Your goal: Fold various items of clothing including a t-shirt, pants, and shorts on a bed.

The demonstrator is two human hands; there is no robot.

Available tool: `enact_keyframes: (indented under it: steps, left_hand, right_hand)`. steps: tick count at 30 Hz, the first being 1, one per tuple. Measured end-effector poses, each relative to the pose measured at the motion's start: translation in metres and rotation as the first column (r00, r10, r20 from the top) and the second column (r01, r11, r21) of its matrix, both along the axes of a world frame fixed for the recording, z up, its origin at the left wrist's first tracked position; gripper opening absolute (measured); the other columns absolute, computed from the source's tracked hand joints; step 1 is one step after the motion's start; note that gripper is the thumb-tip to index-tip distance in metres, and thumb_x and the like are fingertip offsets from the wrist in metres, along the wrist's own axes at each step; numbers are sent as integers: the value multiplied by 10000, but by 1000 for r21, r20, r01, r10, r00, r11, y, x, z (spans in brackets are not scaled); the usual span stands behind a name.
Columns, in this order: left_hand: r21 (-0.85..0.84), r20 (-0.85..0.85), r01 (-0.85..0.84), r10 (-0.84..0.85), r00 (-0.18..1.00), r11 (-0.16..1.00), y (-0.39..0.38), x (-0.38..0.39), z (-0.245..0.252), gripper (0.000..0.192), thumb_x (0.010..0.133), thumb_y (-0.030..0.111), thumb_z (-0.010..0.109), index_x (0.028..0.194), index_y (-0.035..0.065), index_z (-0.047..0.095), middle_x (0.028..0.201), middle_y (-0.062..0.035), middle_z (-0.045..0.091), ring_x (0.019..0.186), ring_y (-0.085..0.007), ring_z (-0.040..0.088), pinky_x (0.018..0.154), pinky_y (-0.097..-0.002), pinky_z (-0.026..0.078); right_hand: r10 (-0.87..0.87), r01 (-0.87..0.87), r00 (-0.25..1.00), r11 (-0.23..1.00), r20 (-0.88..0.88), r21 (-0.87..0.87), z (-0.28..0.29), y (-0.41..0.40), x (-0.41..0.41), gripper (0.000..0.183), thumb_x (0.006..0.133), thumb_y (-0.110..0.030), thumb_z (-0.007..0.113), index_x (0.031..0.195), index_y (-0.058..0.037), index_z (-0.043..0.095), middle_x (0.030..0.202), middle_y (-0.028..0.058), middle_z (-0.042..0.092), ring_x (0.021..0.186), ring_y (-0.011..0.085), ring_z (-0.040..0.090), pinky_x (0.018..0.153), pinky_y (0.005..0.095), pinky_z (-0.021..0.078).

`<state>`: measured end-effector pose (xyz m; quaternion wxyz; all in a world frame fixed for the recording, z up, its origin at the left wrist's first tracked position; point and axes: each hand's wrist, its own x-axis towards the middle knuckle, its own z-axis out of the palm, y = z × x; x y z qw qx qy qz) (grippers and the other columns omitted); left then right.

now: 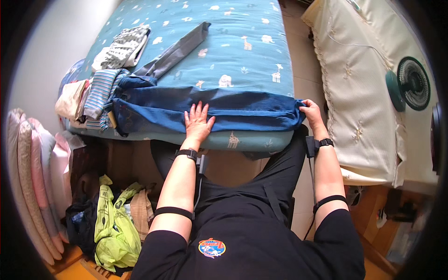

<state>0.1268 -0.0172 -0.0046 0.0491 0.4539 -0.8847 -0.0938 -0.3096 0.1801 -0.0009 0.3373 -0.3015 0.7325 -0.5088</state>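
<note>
A long blue denim garment [241, 101], apparently trousers, lies lengthwise along the near edge of the bed. My left hand [198, 122] rests palm down on its middle, fingers spread. At the garment's right end, my right hand [311, 111] pinches the hem between thumb and fingers. The cloth between my hands is stretched out, with a fold running along it. Its left end is bunched against a striped folded garment [101, 91]. A narrow grey length of cloth [175, 54] slants away behind the blue one; whether the two are joined cannot be told.
More folded clothes [124, 49] are stacked at the bed's left. The mattress has a blue animal-print sheet [224, 31]. Cushions [35, 168] and a yellow-green bag [113, 227] are at lower left. A cream-covered surface [353, 87] with a green fan [413, 84] stands to the right.
</note>
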Motion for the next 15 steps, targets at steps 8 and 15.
enact_keyframes:
  steps: [8, 15]
  left_hand:
    - [22, -28, -20, 21, 999, 1000, 1, -2, -3, 677, 876, 505, 506, 1451, 203, 315, 1540, -57, 210, 1424, -274, 148, 1133, -541, 63]
    - [53, 9, -48, 47, 999, 997, 4, -4, 6, 655, 896, 540, 460, 1453, 225, 317, 1553, -28, 177, 1436, -240, 109, 1146, -506, 35]
  right_hand:
    - [161, -131, 987, 846, -13, 517, 38, 6, 14, 258, 719, -102, 702, 848, -93, 478, 621, 2, 473, 518, 111, 469, 458, 292, 396]
    - [-12, -176, 855, 934, 519, 312, 60, 12, 25, 343, 822, -181, 693, 1037, -94, 440, 713, -5, 527, 487, 102, 516, 414, 232, 397]
